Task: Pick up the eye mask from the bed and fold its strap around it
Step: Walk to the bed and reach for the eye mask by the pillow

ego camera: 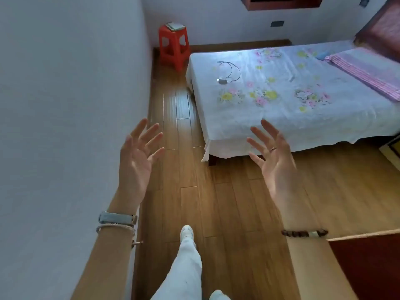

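A bed (249,126) with a white floral sheet stands ahead on the right. A small blue object (323,54), possibly the eye mask, lies far back on the bed beside a pink folded blanket (365,70). My left hand (138,156) is raised over the floor, palm up, fingers spread, holding nothing. My right hand (272,156) is raised the same way in front of the bed's near corner, fingers apart and holding nothing. Both hands are well short of the blue object.
A black cable with a charger (227,73) lies on the sheet near the bed's left edge. A red plastic stool (173,46) stands in the far corner. A white wall (65,105) runs along the left. Wooden floor (216,202) lies between wall and bed.
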Demonstrator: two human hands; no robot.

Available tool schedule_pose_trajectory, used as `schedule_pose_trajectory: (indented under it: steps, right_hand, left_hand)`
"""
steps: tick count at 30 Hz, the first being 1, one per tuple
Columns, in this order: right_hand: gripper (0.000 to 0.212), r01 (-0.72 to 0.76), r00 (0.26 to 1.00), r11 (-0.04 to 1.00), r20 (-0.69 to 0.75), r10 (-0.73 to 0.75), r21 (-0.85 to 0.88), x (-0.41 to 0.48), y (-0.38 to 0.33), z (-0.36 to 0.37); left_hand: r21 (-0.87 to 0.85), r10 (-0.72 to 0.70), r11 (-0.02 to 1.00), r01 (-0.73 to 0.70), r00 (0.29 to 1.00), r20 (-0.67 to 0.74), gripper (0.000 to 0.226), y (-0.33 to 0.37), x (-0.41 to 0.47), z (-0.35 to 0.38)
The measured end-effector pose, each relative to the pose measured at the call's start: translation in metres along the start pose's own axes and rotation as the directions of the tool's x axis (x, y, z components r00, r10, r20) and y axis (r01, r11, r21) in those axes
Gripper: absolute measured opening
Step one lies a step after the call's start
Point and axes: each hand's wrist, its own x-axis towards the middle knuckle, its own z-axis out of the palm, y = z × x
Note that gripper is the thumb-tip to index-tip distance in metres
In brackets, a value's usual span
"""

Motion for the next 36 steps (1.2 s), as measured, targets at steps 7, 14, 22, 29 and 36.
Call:
schedule_pose_trajectory:
  steps: [7,14,22,29,36]
  right_hand:
    - [0.046,-0.039,0.999,0.999,0.023,0.039,-0.008,0.101,0.006,0.050]
    - [0.042,-0.074,0.997,0.997,0.008,0.074,0.011,0.195,0.022,0.102]
    - [0.041,-0.100,0.995,0.995,0.012,0.100,0.000,0.298,0.042,0.139]
    - [0.042,-0.097,0.994,0.995,0.047,0.097,0.000,0.427,0.060,0.163]
    - [0.053,-0.099,0.989,0.995,0.107,0.100,-0.014,0.568,0.057,0.184]
  left_hand:
    - [0.063,0.011,0.998,-0.008,0.999,-0.049,0.107,0.009,0.100,-0.030]
    - [0.071,0.005,0.997,-0.001,0.999,-0.053,0.069,0.005,0.207,-0.076]
    - [0.011,-0.033,0.999,0.034,0.996,-0.082,0.065,-0.014,0.303,-0.107]
    - [-0.010,-0.023,1.000,0.022,0.992,-0.125,0.065,-0.032,0.417,-0.116]
    - [-0.016,0.022,1.000,-0.025,0.984,-0.177,0.063,-0.025,0.548,-0.116]
